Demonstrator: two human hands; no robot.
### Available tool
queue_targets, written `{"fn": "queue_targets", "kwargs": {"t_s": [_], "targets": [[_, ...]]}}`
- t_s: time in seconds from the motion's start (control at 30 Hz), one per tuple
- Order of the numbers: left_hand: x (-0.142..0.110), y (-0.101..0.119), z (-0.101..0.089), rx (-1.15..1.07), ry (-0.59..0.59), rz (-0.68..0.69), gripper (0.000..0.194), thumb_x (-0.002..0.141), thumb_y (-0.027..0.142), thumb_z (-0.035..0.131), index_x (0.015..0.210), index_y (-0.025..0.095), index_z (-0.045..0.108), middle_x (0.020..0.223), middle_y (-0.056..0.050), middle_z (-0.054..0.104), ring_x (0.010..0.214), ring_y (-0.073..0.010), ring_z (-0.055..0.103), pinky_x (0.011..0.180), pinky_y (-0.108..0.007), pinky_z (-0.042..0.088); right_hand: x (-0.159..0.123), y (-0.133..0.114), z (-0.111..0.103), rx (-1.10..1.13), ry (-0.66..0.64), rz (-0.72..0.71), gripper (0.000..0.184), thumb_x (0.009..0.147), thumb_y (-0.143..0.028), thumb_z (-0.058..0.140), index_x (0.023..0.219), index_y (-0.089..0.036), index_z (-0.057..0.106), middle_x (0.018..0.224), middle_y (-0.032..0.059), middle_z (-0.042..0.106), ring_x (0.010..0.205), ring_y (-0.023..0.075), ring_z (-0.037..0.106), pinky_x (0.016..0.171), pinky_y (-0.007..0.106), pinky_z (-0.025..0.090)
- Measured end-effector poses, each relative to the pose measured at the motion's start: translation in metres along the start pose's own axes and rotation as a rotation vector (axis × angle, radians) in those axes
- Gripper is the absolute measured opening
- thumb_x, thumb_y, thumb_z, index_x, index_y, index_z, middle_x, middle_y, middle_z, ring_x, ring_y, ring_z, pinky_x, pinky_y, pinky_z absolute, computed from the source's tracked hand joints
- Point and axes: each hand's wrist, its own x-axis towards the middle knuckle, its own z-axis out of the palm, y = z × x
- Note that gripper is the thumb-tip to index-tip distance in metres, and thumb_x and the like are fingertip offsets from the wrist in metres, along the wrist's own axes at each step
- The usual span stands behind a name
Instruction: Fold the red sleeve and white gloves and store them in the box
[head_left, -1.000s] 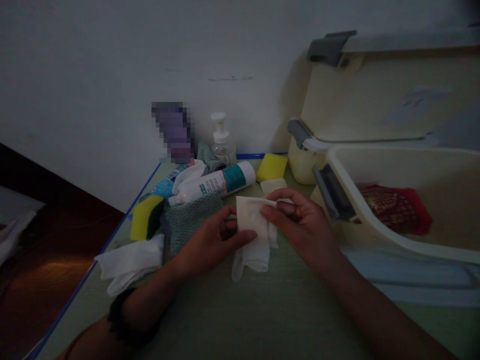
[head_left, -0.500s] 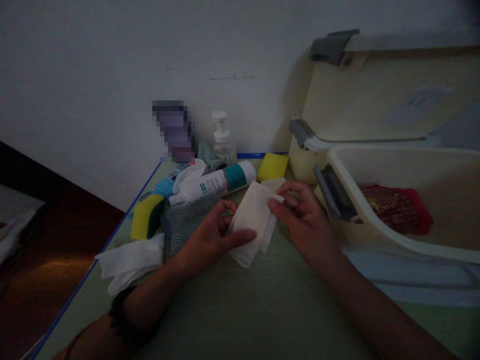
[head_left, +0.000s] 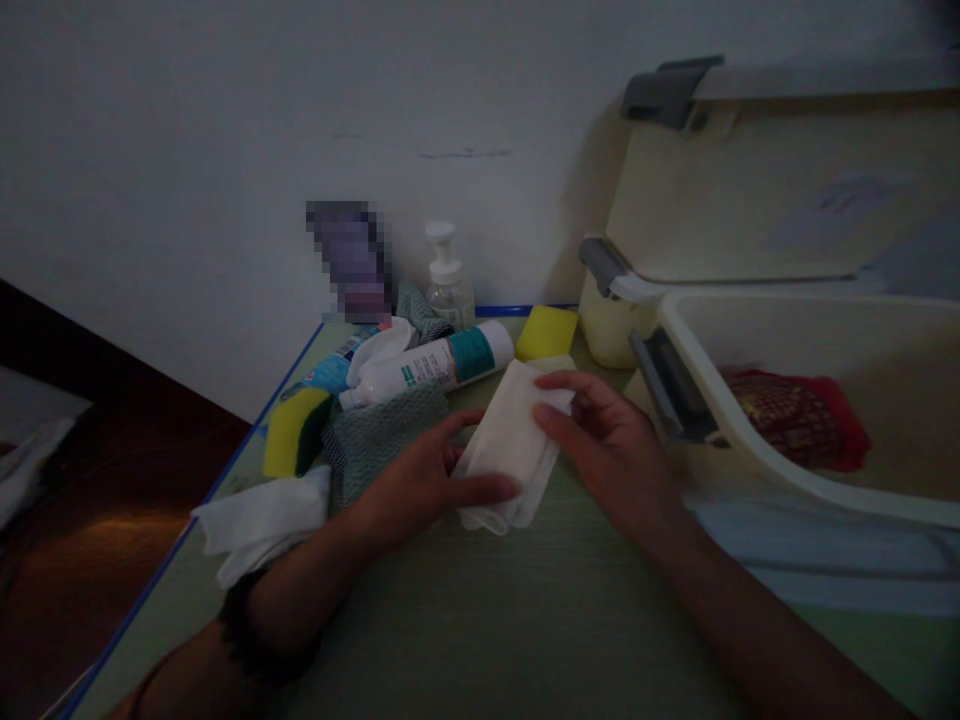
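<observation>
A thin white folded cloth (head_left: 508, 430), soft like a tissue or wipe, is held between both hands above the green table (head_left: 517, 610). My left hand (head_left: 442, 470) pinches its lower left side, thumb on top and fingers behind. At its upper right corner, my right hand (head_left: 600, 430) grips it between thumb and fingers. Left of my hands lie a grey-green textured cloth (head_left: 382, 440), a yellow sponge with a dark green side (head_left: 292, 432) and another white cloth (head_left: 266, 515). Behind them rests a white bottle with a teal band (head_left: 435, 365).
At the right stands an open cream bin (head_left: 667, 310) with a red patterned item (head_left: 810, 420) inside. Behind it, a second box has its lid (head_left: 765, 200) raised. Against the wall are a pump bottle (head_left: 450, 290), a yellow sponge (head_left: 547, 333) and a blurred-out upright object (head_left: 351, 260).
The white cloth's layers now lie closer together, with its loose right flap drawn under the front. My right fingers have shifted slightly on the upper corner; my left hand stays nearly in place.
</observation>
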Motion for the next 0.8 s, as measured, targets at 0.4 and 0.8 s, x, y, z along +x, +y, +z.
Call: {"fn": "queue_targets", "kwargs": {"t_s": [0.4,0.8], "targets": [[-0.0019,-0.0021,-0.0021,0.135,-0.101,-0.095,0.021,0.073,0.033,0.07,0.082,0.014,0.068,0.076,0.0,0.068,0.065,-0.0122,0.06,0.061,-0.021,0.045,0.0009,-0.002,0.0039,0.205,-0.053,0.032,0.027,0.069,-0.02,0.069,0.094,-0.024,0.06,0.088,-0.0006,0.071,0.081,0.0151,0.066,0.071,0.029,0.054],[0.0006,-0.0072,0.0009,-0.133,-0.181,-0.052,0.018,0.078,0.027,0.068,0.09,0.014,0.066,0.087,-0.006,0.07,0.073,-0.0169,0.068,0.057,-0.024,0.055,0.0015,0.0063,-0.001,0.335,-0.298,0.145,0.03,0.072,-0.023,0.07,0.101,-0.026,0.062,0.089,-0.0019,0.069,0.075,0.0132,0.063,0.061,0.025,0.052]]}}
